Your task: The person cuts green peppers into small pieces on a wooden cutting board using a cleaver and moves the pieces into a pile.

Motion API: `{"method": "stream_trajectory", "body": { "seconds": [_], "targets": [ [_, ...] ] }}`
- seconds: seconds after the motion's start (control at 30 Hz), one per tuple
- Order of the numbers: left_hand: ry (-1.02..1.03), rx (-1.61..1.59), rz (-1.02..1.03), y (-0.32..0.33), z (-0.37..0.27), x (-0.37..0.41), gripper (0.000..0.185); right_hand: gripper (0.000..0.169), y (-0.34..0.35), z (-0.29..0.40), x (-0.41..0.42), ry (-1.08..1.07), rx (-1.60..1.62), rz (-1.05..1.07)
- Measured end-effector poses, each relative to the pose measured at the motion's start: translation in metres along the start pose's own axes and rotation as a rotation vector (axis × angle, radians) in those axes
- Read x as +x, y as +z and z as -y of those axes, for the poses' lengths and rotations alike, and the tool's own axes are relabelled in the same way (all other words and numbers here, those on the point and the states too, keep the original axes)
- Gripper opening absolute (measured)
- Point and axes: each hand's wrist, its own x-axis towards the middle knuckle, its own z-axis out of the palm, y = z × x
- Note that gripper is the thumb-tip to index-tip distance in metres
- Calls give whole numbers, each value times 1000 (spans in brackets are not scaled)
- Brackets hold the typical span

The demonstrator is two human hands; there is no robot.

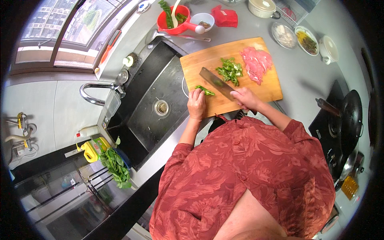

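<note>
My right hand point(246, 99) grips the handle of a broad-bladed kitchen knife point(218, 83), its blade slanting over a wooden cutting board point(192, 66). At the board's left edge, my left hand point(197, 104) has its fingertips on a piece of green pepper point(205, 90). The knife blade is apart from that piece, to its right. Beyond the blade lies a pile of sliced green pepper point(230, 71). Slices of raw pink meat point(256, 64) rest at the board's right side.
Left of the board is a black sink point(156, 87) with a chrome faucet point(96, 87). A red strainer point(180, 25) and a white bowl point(207, 19) stand behind. Dishes of garlic point(283, 35) and seasonings point(306, 40) sit right, and a wok point(351, 120) on the stove.
</note>
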Motion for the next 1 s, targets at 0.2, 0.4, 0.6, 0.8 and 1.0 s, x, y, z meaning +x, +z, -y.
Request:
{"method": "stream_trajectory", "body": {
  "seconds": [0.2, 0.4, 0.6, 0.8, 1.0],
  "targets": [
    [90, 33, 24, 1, -8, -4, 19, 42, 3, -4, -11, -233, -211, -136],
    [78, 91, 41, 1, -19, 0, 21, 42, 19, 10, -26, -269, -435, -152],
    [36, 68, 21, 3, -22, 2, 15, 43, 27, 4, -25, -229, -430, -129],
    [-53, -53, 16, 3, -23, 2, 14, 45, 28, 7, -15, -190, -373, -102],
    [-57, -72, -2, 8, -19, 4, 13, 47, 45, 5, 38, -263, -392, -202]
  ]
}}
